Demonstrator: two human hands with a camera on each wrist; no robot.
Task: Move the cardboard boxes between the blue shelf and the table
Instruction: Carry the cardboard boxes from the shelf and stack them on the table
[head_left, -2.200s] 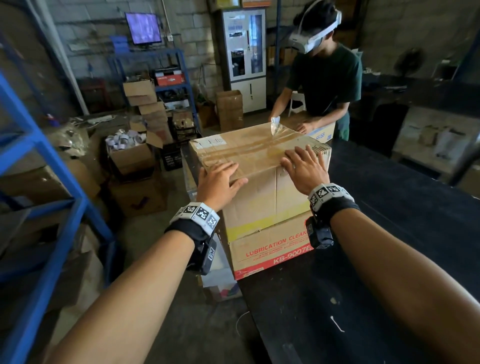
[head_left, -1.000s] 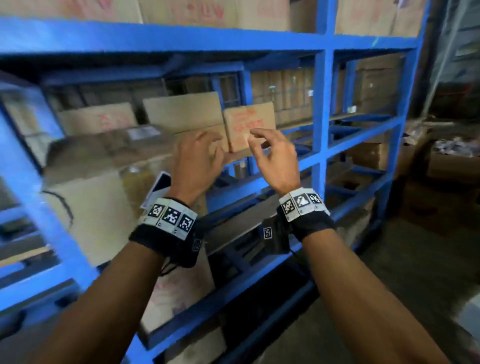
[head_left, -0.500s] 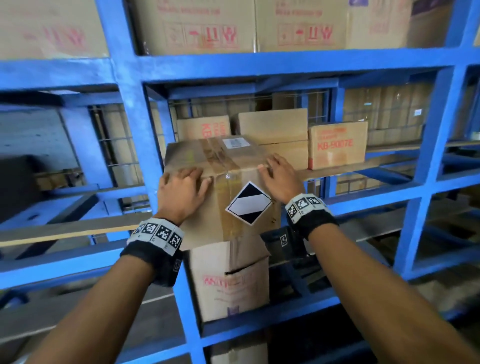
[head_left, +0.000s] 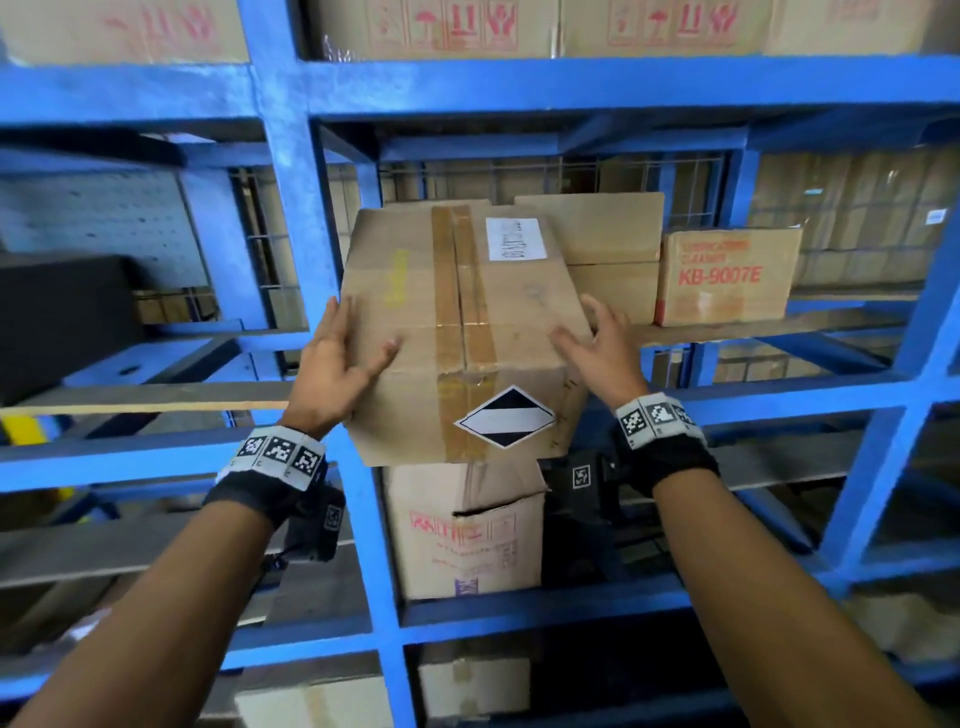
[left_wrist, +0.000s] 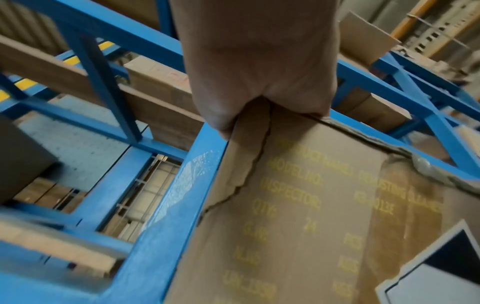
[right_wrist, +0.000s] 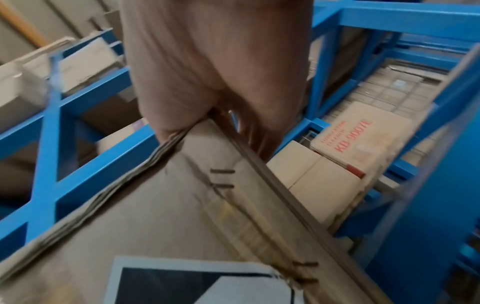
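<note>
Two bare hands hold one taped brown cardboard box with a black-and-white diamond label (head_left: 462, 332) at its near upper corners, and the box is tipped toward the person, its near end out past the front rail of the blue metal shelf (head_left: 291, 218). The left hand (head_left: 332, 369) lies flat on the box's left side, fingers straight and together pointing up the side, thumb spread across the top face. The right hand (head_left: 597, 348) mirrors it on the right edge, fingers slightly spread, thumb on top; its wrist view is blurred, showing the palm pressed over the corner. Below the fingers, under the held box, a torn pale carton with red print (head_left: 467, 530) stands on the lower level. Beyond the right fingertips, on the same level, sit a plain brown carton (head_left: 608, 244) and just right of it a tan carton printed KB-9007E in red (head_left: 727, 275). Above the fingers, further cartons with red handling symbols (head_left: 467, 26) line the top level.
</note>
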